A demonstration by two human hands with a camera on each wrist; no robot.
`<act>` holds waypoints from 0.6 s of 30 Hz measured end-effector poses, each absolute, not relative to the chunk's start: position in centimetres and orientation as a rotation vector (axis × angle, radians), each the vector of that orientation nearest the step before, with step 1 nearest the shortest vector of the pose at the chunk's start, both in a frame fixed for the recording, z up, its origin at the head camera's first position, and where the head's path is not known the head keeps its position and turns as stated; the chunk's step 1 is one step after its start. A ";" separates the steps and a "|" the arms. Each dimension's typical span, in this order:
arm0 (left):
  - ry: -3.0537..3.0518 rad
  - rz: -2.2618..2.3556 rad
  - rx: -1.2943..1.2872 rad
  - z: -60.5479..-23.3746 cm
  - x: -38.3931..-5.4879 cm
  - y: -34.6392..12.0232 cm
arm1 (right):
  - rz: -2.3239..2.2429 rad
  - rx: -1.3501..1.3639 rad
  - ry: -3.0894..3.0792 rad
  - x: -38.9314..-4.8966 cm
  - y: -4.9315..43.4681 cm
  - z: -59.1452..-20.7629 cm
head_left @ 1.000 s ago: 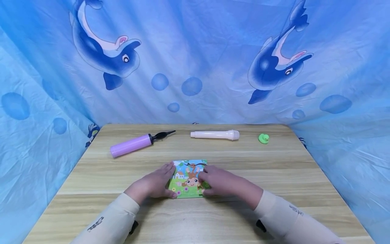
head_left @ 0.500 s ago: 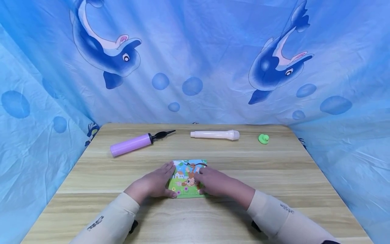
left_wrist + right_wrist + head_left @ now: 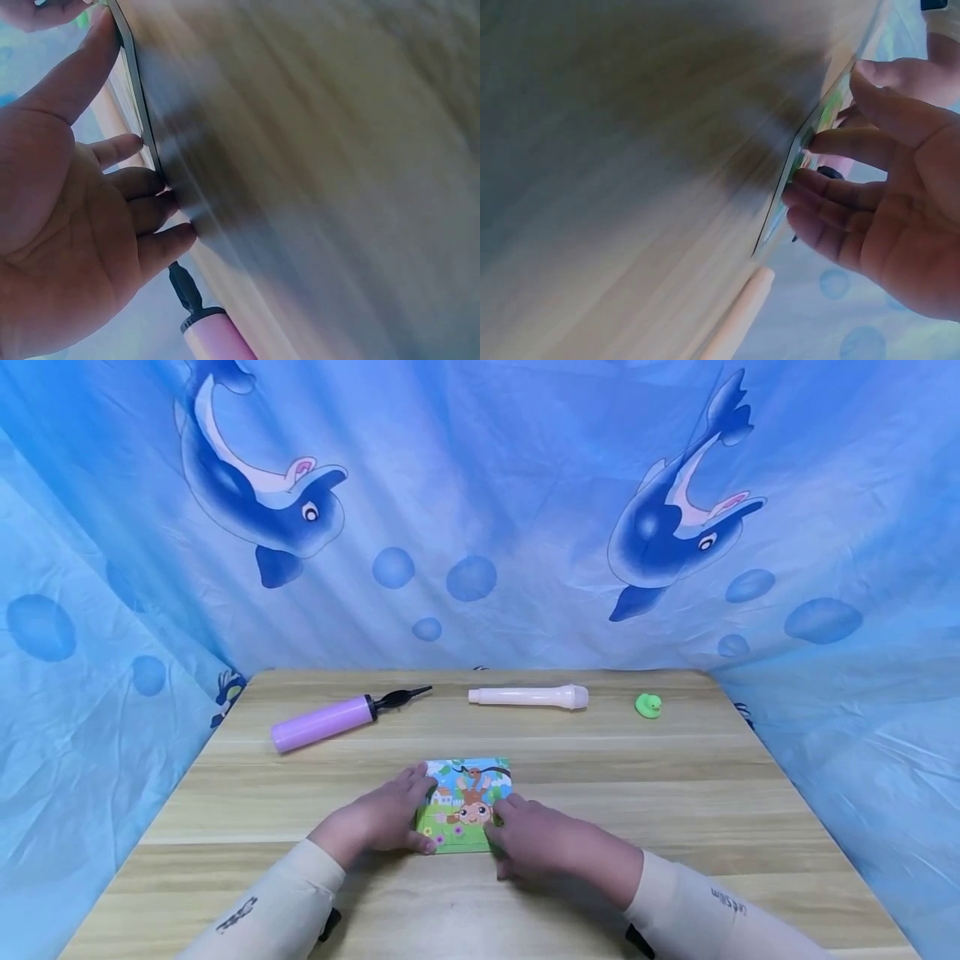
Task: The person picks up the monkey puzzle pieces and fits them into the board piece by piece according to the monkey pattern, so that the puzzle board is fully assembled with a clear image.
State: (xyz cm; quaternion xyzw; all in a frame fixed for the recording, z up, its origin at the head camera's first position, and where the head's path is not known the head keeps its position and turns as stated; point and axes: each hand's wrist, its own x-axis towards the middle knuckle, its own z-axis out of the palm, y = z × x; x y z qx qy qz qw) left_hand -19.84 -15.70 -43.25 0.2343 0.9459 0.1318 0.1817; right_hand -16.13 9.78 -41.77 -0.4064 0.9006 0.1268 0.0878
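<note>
A flat picture jigsaw puzzle [image 3: 468, 789], with a monkey hanging from a branch, lies on the wooden table in the head view. My left hand [image 3: 390, 814] rests along its left side, thumb at the near corner and fingers by the far corner. In the left wrist view, its thumb and fingertips meet the puzzle's thin edge [image 3: 139, 82]. Over the lower right part, my right hand [image 3: 536, 837] touches the puzzle with its fingertips and hides that corner. Its thumb sits just off the near right corner. The right wrist view shows relaxed fingers [image 3: 847, 146] at the puzzle's edge.
Beyond the puzzle lie a purple hand pump [image 3: 322, 724] with a black nozzle, a pale pink toy microphone [image 3: 525, 697] and a green toy duck [image 3: 648, 706]. A blue dolphin-print curtain [image 3: 480, 510] surrounds the wooden table [image 3: 262, 814].
My right hand moved left over the puzzle, then drew back right and nearer, uncovering the monkey's face. My left hand stayed at the left side.
</note>
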 end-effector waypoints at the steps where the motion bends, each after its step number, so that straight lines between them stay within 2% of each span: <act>1: 2.671 0.368 0.666 -43.3 -19.9 -15.7 | 0.408 -1.207 2.677 -16.0 9.8 -41.7; 9: 2.694 0.354 0.672 -43.5 -20.1 -15.7 | 0.458 -1.218 2.702 -16.1 9.6 -42.0; 18: 2.779 0.236 0.762 -42.7 -19.8 -14.9 | -0.022 -1.182 2.700 -18.2 10.7 -42.1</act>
